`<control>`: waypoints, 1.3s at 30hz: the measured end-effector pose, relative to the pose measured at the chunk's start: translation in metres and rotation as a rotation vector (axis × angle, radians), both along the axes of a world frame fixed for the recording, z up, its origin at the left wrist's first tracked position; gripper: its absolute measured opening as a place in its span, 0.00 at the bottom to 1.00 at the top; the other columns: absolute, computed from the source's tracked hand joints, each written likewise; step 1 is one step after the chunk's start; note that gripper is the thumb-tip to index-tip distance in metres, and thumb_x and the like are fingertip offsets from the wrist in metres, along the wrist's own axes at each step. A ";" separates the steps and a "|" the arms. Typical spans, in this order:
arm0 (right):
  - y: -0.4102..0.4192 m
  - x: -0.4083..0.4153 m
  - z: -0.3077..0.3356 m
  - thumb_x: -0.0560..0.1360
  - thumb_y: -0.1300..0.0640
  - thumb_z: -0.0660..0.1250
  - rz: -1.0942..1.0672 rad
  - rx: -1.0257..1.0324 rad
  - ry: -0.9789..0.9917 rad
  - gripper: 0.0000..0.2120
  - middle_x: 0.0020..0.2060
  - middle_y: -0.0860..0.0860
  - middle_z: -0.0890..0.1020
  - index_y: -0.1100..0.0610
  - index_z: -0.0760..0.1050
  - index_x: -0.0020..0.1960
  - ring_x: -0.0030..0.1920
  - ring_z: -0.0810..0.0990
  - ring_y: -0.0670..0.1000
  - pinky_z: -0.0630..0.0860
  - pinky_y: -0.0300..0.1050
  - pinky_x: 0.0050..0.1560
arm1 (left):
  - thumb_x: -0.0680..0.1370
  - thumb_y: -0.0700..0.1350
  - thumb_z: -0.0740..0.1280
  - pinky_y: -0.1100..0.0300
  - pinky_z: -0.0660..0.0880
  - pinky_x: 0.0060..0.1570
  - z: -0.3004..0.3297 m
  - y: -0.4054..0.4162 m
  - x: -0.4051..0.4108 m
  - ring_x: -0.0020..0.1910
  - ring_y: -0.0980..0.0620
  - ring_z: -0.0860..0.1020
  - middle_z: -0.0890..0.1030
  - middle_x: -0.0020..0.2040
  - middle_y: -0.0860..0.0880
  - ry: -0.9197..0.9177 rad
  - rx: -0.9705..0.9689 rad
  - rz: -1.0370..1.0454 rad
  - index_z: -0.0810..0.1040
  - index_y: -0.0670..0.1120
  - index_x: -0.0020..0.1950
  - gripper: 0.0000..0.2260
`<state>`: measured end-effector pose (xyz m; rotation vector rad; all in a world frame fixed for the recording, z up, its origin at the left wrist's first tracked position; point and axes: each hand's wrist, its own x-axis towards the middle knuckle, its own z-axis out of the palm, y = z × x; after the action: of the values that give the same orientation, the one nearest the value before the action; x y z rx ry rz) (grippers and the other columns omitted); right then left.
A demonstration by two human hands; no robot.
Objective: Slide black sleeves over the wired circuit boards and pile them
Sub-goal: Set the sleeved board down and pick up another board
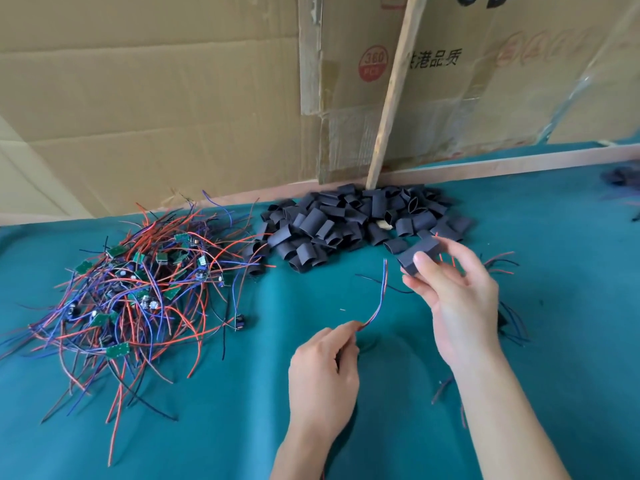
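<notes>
Teal cloth (242,427): right hand (460,299) pinching sleeve (417,256), left hand (323,368) pinching wires (375,306); large unsleeved tangle (131,289) remains, finished pile apparently small.

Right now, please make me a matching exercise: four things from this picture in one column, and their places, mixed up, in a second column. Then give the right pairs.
Things:
1. black sleeve
2. red and blue wire pair
3. tangle of wired circuit boards
4. heap of empty sleeves

Places:
A. on the cloth at far left
B. pinched in the left hand
C. by the wooden stick at the back edge
D. held in the right hand

Pairs: 1-D, 2-B, 3-A, 4-C
</notes>
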<state>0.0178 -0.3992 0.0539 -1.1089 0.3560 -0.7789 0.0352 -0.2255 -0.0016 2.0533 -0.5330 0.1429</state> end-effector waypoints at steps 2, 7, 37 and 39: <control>0.002 0.001 0.001 0.76 0.66 0.75 0.011 -0.016 -0.012 0.12 0.37 0.53 0.84 0.51 0.84 0.54 0.38 0.82 0.52 0.83 0.46 0.47 | 0.79 0.39 0.67 0.51 0.77 0.40 0.000 -0.001 0.000 0.38 0.50 0.78 0.81 0.38 0.54 -0.018 0.043 -0.009 0.85 0.54 0.56 0.12; 0.005 0.003 0.002 0.75 0.67 0.75 0.047 -0.099 -0.004 0.15 0.40 0.54 0.87 0.49 0.84 0.53 0.41 0.84 0.53 0.82 0.45 0.45 | 0.77 0.37 0.67 0.51 0.76 0.38 0.000 -0.001 -0.001 0.36 0.49 0.76 0.79 0.37 0.53 -0.040 0.077 -0.013 0.84 0.54 0.55 0.14; 0.038 0.005 -0.020 0.74 0.67 0.74 0.439 -0.302 0.379 0.15 0.40 0.55 0.88 0.52 0.83 0.57 0.40 0.87 0.52 0.81 0.40 0.41 | 0.81 0.41 0.66 0.50 0.75 0.38 0.001 0.003 0.000 0.32 0.47 0.79 0.85 0.40 0.60 0.180 -0.229 0.081 0.67 0.61 0.55 0.15; 0.036 0.005 -0.019 0.73 0.66 0.75 0.463 -0.270 0.355 0.12 0.40 0.57 0.88 0.54 0.85 0.53 0.39 0.86 0.53 0.81 0.40 0.41 | 0.81 0.42 0.66 0.51 0.74 0.38 0.003 0.003 -0.001 0.32 0.46 0.79 0.85 0.40 0.59 0.177 -0.249 0.060 0.66 0.62 0.56 0.15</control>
<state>0.0229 -0.3628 0.0345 -1.5202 0.2774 -0.2197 0.0339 -0.2221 0.0011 1.8186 -0.3269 0.0584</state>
